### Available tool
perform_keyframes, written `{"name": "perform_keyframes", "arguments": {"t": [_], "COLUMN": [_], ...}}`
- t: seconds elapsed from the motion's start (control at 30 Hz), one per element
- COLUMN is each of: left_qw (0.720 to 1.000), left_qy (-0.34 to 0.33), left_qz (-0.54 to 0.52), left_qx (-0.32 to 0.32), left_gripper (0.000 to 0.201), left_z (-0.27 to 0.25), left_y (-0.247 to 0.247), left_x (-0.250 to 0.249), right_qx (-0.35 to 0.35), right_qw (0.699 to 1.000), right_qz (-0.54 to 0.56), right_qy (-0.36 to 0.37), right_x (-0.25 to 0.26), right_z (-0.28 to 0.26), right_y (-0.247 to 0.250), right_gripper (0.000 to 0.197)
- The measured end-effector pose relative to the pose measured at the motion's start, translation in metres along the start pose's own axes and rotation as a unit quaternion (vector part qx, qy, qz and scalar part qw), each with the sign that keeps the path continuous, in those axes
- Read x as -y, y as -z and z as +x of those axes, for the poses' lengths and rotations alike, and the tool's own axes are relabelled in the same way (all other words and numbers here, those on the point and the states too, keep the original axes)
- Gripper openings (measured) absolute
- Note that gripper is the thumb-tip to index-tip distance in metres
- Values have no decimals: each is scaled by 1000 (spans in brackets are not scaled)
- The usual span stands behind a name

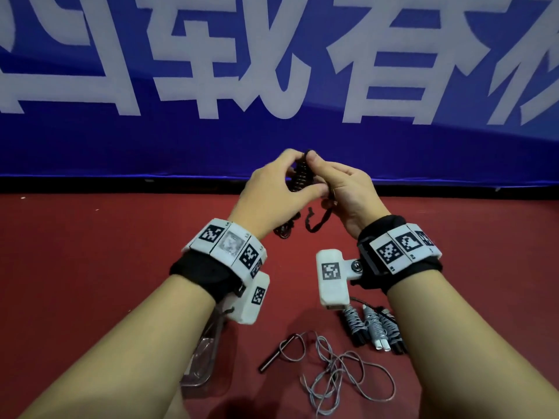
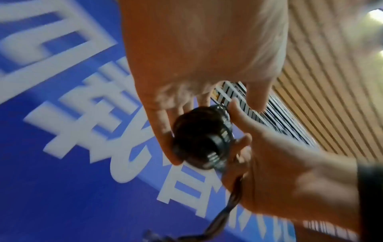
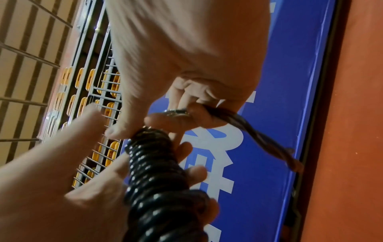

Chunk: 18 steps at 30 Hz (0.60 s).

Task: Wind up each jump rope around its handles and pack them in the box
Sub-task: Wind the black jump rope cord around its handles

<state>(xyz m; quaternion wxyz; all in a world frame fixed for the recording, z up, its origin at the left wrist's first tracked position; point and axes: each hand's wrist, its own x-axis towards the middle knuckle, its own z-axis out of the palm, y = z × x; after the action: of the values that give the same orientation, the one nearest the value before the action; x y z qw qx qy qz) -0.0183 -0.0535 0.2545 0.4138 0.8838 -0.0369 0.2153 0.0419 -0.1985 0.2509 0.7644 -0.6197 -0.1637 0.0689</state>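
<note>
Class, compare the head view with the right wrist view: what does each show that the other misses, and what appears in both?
Head view only: loose grey jump rope, wound grey rope bundles, clear plastic box on red floor.
Right wrist view only: yellow seats behind metal railings.
Both: left hand, right hand gripping the black wound jump rope, blue banner.

The black jump rope (image 3: 157,180) wound round its handles looks like glossy plastic cord, each coil catching a bright glint, while its loose twisted tail (image 3: 267,142) looks duller and brownish. On the matt red floor (image 1: 90,282), which has a fine, slightly grainy look, lie a loose grey rope (image 1: 341,376) with a faint metallic sheen, a smooth dark handle (image 1: 272,355), and a clear, shiny plastic box (image 1: 199,358). The blue banner (image 1: 272,140) looks like smooth cloth or vinyl with a soft sheen, and the wrist bands (image 1: 199,270) are matt black fabric carrying matt white plastic blocks (image 1: 331,279).
</note>
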Motion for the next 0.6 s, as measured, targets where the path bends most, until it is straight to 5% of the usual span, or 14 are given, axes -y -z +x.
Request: {"name": "perform_keyframes", "arguments": {"t": [0.17, 0.37, 0.47, 0.6], "left_qw": [996, 962, 954, 944], "left_qy": [10, 64, 84, 117], "left_qz": [-79, -263, -286, -310], "left_qx": [-33, -39, -30, -4], "left_gripper": [60, 19, 20, 29], "left_z": [8, 11, 13, 9], "left_y": [-1, 8, 13, 14], "left_x": [8, -1, 0, -4], "right_qx": [0, 101, 128, 103], "right_qw": [999, 994, 991, 987], "right_qz": [-43, -13, -2, -102], "right_qy": [7, 29, 30, 73], "right_x": [-1, 9, 9, 13], "right_z": [0, 5, 7, 9], "right_y": [-3, 10, 13, 18], "right_gripper": [39, 30, 40, 29]}}
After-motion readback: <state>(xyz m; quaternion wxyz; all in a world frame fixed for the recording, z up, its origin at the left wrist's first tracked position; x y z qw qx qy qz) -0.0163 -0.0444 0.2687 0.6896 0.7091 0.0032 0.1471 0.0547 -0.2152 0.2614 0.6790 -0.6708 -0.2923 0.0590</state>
